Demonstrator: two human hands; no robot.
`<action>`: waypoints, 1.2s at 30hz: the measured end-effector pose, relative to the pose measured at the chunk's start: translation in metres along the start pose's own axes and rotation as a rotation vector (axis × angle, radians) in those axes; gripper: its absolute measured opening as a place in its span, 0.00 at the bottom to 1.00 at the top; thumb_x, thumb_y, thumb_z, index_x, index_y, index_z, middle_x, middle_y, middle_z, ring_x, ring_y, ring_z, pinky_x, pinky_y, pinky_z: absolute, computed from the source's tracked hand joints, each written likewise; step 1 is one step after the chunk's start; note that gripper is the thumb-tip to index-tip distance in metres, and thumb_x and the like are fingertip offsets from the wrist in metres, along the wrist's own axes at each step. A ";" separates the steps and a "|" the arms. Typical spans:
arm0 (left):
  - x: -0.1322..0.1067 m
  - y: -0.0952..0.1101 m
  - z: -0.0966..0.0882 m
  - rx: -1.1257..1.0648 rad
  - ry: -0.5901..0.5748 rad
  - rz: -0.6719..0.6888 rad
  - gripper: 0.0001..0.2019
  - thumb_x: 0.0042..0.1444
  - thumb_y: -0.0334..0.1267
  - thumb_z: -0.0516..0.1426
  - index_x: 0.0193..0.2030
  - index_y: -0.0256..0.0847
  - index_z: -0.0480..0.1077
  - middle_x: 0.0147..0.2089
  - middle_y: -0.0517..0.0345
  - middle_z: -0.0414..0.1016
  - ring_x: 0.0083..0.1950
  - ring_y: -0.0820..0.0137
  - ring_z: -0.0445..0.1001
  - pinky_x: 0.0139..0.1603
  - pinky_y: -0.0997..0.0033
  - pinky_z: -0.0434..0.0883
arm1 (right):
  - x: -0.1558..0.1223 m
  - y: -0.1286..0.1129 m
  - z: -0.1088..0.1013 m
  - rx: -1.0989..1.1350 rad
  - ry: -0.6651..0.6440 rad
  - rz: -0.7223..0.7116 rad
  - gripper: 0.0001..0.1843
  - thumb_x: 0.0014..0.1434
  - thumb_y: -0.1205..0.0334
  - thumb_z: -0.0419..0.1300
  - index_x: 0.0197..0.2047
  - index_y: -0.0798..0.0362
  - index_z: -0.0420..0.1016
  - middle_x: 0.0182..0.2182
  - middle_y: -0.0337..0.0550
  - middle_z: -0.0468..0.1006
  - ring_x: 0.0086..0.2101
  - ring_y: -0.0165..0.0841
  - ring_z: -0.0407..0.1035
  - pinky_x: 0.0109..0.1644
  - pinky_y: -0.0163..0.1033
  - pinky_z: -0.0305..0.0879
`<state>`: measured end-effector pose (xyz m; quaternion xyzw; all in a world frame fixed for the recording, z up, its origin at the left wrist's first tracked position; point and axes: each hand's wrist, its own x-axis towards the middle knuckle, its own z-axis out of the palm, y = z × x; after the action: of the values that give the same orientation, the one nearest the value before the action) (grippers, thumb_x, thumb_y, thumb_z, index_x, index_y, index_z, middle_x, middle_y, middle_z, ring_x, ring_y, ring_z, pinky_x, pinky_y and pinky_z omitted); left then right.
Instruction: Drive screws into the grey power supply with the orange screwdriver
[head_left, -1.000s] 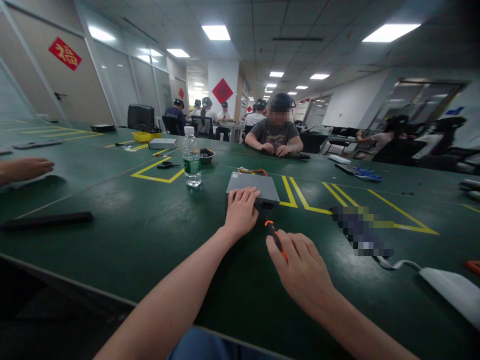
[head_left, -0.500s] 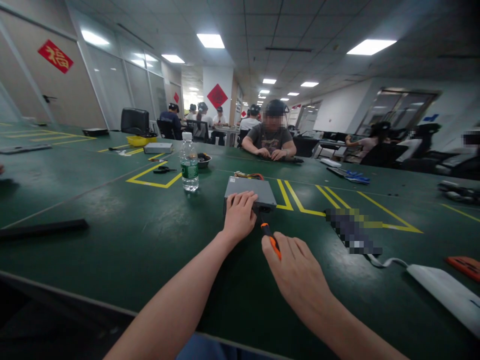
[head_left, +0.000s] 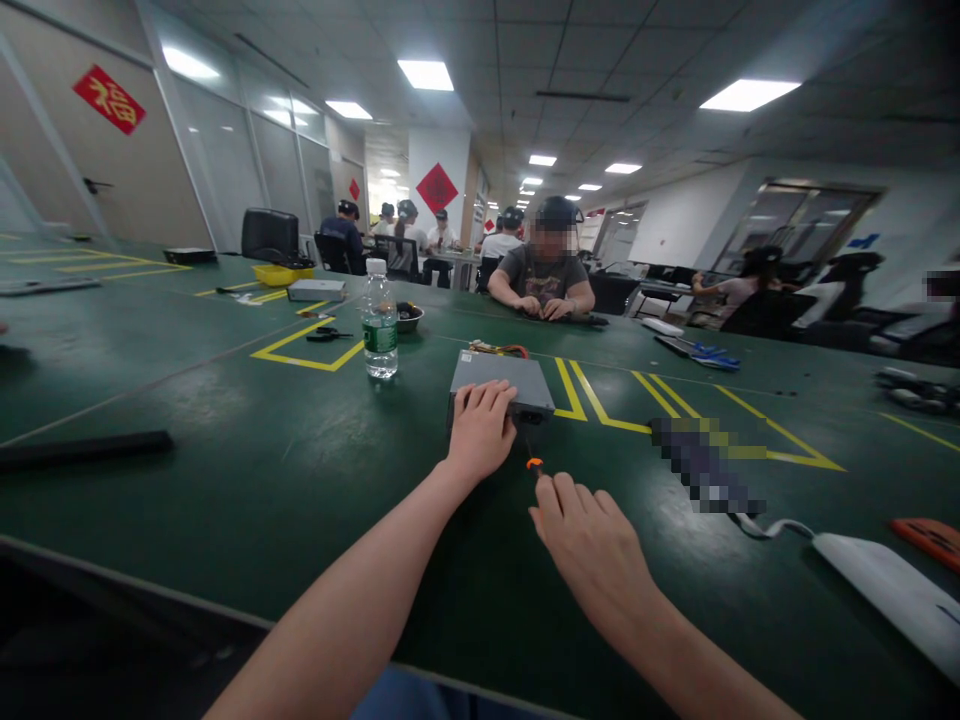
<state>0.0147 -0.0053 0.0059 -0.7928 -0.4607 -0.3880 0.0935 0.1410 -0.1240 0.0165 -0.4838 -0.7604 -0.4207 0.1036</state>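
A grey metal box (head_left: 510, 378) with coloured wires at its far end lies on the green table (head_left: 225, 470). My left hand (head_left: 480, 430) rests on the box's near left corner, fingers curled over the edge. My right hand (head_left: 592, 545) is closed round a screwdriver (head_left: 534, 464) with an orange and black handle. Only the handle's tip shows past my fingers. Its shaft points at the box's near face.
A water bottle (head_left: 379, 322) stands left of the box, with scissors (head_left: 327, 336) and a small bowl (head_left: 409, 316) beyond. A white device (head_left: 885, 590) with a cable lies at right. A black bar (head_left: 82, 450) lies at left. A person (head_left: 545, 275) sits across the table.
My right hand has slid forward over the screwdriver handle, so less orange shows. The left hand stays on the box. The hand at the far left edge has gone from view.
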 end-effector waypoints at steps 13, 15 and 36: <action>0.001 0.001 0.000 0.021 -0.008 -0.019 0.14 0.57 0.34 0.49 0.50 0.45 0.62 0.57 0.58 0.65 0.58 0.65 0.59 0.59 0.57 0.53 | 0.010 -0.021 0.001 0.169 0.040 0.178 0.08 0.59 0.67 0.48 0.35 0.59 0.66 0.20 0.40 0.68 0.18 0.29 0.64 0.22 0.34 0.51; 0.001 0.001 0.000 0.021 -0.006 -0.016 0.14 0.57 0.34 0.48 0.50 0.45 0.62 0.56 0.58 0.66 0.58 0.65 0.59 0.59 0.58 0.53 | 0.009 -0.021 0.001 0.300 -0.022 0.270 0.07 0.59 0.65 0.48 0.35 0.58 0.64 0.19 0.39 0.68 0.16 0.28 0.64 0.19 0.32 0.49; 0.000 -0.001 -0.001 0.002 -0.001 -0.015 0.14 0.56 0.33 0.49 0.50 0.46 0.63 0.56 0.59 0.65 0.57 0.65 0.60 0.58 0.58 0.53 | 0.004 -0.020 -0.004 1.090 -0.225 0.785 0.14 0.55 0.53 0.51 0.40 0.53 0.59 0.18 0.34 0.69 0.17 0.31 0.66 0.19 0.32 0.57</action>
<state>0.0136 -0.0057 0.0065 -0.7893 -0.4672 -0.3878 0.0912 0.1214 -0.1280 0.0097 -0.6433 -0.6380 0.1442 0.3978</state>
